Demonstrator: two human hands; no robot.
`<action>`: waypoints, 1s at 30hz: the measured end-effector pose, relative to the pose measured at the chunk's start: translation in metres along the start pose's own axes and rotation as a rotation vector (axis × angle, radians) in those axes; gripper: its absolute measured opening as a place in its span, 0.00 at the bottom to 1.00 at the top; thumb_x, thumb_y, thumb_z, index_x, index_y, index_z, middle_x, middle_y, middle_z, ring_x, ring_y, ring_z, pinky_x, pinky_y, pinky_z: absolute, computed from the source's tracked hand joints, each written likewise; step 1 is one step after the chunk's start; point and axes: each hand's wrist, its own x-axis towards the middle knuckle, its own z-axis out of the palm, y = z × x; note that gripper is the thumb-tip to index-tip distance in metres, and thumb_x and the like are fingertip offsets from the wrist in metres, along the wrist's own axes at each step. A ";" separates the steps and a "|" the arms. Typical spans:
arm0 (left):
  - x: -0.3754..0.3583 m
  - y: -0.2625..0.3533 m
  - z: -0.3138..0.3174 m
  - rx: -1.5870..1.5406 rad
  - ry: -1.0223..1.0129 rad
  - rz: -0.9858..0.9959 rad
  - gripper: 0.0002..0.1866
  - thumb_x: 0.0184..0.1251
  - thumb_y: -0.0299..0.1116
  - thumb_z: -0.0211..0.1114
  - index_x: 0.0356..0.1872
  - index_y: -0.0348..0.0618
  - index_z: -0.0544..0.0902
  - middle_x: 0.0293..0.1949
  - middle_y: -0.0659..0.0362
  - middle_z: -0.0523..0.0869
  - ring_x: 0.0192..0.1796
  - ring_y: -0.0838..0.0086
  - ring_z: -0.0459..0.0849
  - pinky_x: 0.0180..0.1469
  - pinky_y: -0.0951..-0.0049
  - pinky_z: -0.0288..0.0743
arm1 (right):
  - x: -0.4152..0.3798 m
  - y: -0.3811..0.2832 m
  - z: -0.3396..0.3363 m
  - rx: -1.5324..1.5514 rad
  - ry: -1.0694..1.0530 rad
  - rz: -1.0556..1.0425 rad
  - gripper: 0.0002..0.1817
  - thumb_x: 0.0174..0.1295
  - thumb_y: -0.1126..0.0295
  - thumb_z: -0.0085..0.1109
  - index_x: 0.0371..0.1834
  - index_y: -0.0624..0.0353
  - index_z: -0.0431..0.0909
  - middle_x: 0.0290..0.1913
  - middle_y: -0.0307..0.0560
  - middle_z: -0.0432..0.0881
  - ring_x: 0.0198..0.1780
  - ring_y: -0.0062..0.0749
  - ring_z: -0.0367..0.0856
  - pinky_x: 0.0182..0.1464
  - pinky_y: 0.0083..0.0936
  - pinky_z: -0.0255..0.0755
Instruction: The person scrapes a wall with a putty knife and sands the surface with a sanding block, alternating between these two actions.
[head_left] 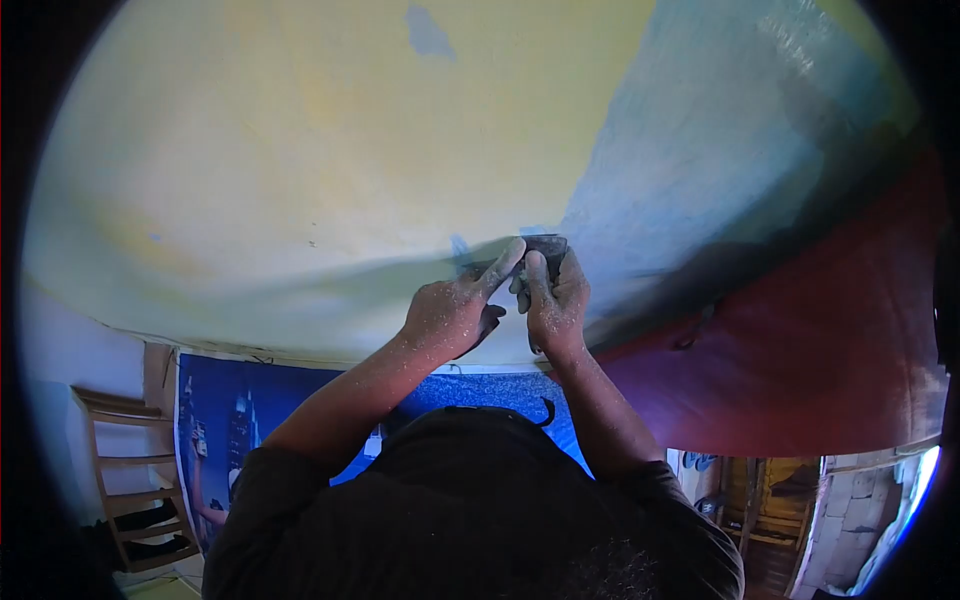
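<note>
My right hand (557,305) is closed around a dark, flat, scraper-like piece (546,243), its thumb pointing up along it. The piece's far edge lies at the pale painted surface (380,170). Close on the left is my left hand (448,312), with its index finger stretched to the near corner of that piece. Its other fingers curl underneath, and what they may hold is hidden. Whitish dust or paste coats both hands and forearms. Small bluish-grey patches (460,246) mark the surface beside the fingers.
A broad grey-blue area (690,130) covers the surface's right side, above a dark red sheet (800,340). Below hangs a blue printed banner (225,400). A wooden ladder-like rack (130,460) stands at lower left. Wooden boards (775,500) and a block wall (855,515) are at lower right.
</note>
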 end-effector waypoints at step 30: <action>0.000 0.000 -0.002 0.020 0.049 0.062 0.58 0.68 0.41 0.79 0.93 0.69 0.52 0.62 0.45 0.91 0.48 0.41 0.94 0.48 0.43 0.89 | 0.000 -0.001 -0.001 -0.048 0.043 -0.031 0.13 0.90 0.60 0.57 0.56 0.60 0.81 0.32 0.37 0.83 0.27 0.13 0.74 0.28 0.18 0.66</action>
